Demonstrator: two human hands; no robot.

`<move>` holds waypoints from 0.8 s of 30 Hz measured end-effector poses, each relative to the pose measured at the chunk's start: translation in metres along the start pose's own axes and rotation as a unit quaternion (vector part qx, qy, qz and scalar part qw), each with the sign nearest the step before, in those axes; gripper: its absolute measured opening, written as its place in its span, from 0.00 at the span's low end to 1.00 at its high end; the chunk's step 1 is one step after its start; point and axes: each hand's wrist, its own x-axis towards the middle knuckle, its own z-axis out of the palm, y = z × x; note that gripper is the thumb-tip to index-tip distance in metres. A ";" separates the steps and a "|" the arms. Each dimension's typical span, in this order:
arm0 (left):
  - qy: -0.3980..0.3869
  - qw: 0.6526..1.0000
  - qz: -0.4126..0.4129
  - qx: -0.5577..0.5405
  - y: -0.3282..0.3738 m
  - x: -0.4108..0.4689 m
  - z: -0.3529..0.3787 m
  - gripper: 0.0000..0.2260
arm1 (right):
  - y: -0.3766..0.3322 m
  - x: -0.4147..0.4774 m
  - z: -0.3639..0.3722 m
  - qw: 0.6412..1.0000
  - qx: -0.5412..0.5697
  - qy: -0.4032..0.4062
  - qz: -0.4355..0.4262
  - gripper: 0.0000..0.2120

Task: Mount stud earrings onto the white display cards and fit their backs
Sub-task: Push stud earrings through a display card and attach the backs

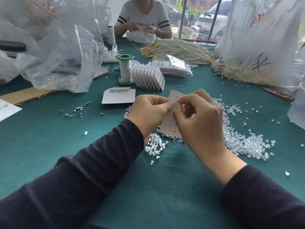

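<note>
A white display card (170, 123) is held upright above the green table, its back toward me, with a few stud posts poking through. My left hand (148, 111) pinches the card's left edge. My right hand (196, 116) has its fingers curled at the card's face, pinching something small at a post; the item itself is too small to make out. Clear earring backs (247, 142) lie heaped to the right and under my hands. Loose stud earrings (80, 109) are scattered to the left.
Blank white cards (118, 96) lie flat ahead, and a fanned row of filled cards (148, 76) stands beside a green thread spool (125, 68). Pearl strands (178, 48) and plastic bags (62, 52) crowd the back. Another person (143, 19) works across the table.
</note>
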 end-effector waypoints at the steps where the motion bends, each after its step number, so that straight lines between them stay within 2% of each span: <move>1: 0.002 1.000 0.004 0.005 0.000 0.000 -0.001 0.05 | 0.000 -0.001 0.000 1.000 0.001 -0.003 0.000 0.02; 6: 0.001 0.998 0.038 0.045 0.002 0.001 -0.004 0.06 | -0.001 -0.002 0.002 1.000 0.002 -0.005 -0.012 0.01; 10: -0.091 0.995 0.044 -0.004 0.012 0.006 -0.017 0.11 | -0.002 0.002 -0.004 0.999 0.016 0.028 -0.007 0.01; 11: -0.083 0.994 0.065 0.022 0.012 0.010 -0.021 0.11 | -0.002 0.004 -0.006 0.999 0.023 0.039 -0.007 0.02; 12: -0.046 0.989 0.102 0.097 0.010 0.014 -0.026 0.09 | -0.002 0.005 -0.008 0.998 0.030 0.048 -0.008 0.02; 13: -0.002 0.968 0.142 0.208 0.007 0.020 -0.031 0.07 | -0.002 0.006 -0.010 0.998 0.036 0.054 -0.010 0.03; 14: 0.028 0.929 0.169 0.329 0.004 0.024 -0.035 0.06 | -0.002 0.007 -0.012 0.998 0.038 0.058 -0.009 0.03; 16: 0.022 0.852 0.151 0.501 -0.004 0.030 -0.041 0.11 | -0.001 0.009 -0.016 0.997 0.041 0.069 0.001 0.03; 17: 0.005 0.837 0.125 0.533 -0.006 0.032 -0.043 0.12 | -0.001 0.010 -0.018 0.996 0.045 0.075 0.007 0.03; 20: -0.001 0.852 0.101 0.514 -0.007 0.036 -0.047 0.07 | 0.000 0.011 -0.021 0.995 0.057 0.075 0.019 0.03; 24: 0.029 0.867 0.088 0.489 -0.005 0.039 -0.052 0.03 | -0.001 0.013 -0.023 0.994 0.080 0.061 0.037 0.04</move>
